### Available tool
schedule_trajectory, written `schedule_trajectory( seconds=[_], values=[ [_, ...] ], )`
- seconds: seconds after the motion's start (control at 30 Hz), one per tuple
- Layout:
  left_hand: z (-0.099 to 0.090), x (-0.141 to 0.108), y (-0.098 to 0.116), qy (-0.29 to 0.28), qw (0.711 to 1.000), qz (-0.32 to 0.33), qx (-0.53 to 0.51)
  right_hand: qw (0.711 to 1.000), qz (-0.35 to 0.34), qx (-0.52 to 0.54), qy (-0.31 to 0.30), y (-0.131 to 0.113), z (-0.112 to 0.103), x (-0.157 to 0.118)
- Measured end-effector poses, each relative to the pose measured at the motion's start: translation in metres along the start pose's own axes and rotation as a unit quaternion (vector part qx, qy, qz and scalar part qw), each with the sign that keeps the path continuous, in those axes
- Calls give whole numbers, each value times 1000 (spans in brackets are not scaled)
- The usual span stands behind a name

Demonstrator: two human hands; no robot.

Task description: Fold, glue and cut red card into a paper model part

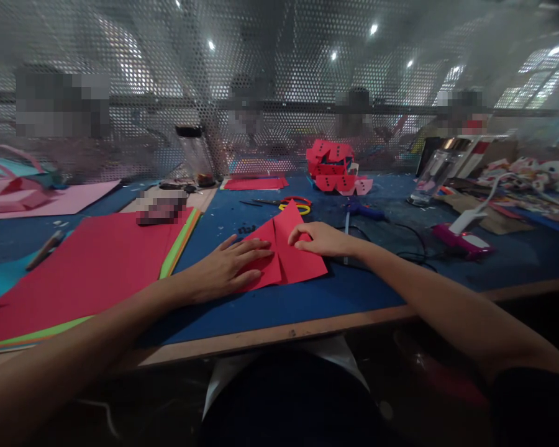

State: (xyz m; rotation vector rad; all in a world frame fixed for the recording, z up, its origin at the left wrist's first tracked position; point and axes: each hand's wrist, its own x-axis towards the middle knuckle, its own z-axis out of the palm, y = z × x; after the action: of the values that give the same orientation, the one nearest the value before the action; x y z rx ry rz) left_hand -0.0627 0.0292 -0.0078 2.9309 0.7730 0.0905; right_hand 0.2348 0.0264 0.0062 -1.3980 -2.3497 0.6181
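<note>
A folded sheet of red paper (284,261) lies on the blue table mat, with a crease or slit running down its middle. My left hand (230,267) rests flat on its left part, fingers stretched out. On the right part, my right hand (321,239) has its fingers bent, index finger and thumb close together at the paper; whether a fold is between them is hard to make out. Just behind the paper are scissors (302,205) with red and yellow handles. A blue glue gun (366,210) lies beyond my right hand.
Large red sheets (97,267) over green and orange ones lie left, with a phone-like object (162,208) on top. Behind are a red paper construction (335,166), a jar (196,155) and a glass bottle (435,174). A magenta and white device (463,239) and cables lie right.
</note>
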Motion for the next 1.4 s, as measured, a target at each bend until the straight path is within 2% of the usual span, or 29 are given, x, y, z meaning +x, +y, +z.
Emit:
schedule_trajectory(
  seconds=[0.37,0.5,0.73,1.1,1.4],
  values=[
    [-2,0,2,0,1000,-3,5,1000,-17,4,6,4,-2,-2],
    [-7,-1,3,-3,1000,0,-5,999,-15,10,32,5,0,-3],
    [-10,-3,1,-5,999,-37,-13,998,3,17,66,6,3,-1],
    [-2,-2,-2,4,1000,-13,14,1000,-6,20,9,4,0,-3],
    [2,-1,-9,1,1000,8,28,1000,-12,16,-11,1,-2,-3]
  ],
)
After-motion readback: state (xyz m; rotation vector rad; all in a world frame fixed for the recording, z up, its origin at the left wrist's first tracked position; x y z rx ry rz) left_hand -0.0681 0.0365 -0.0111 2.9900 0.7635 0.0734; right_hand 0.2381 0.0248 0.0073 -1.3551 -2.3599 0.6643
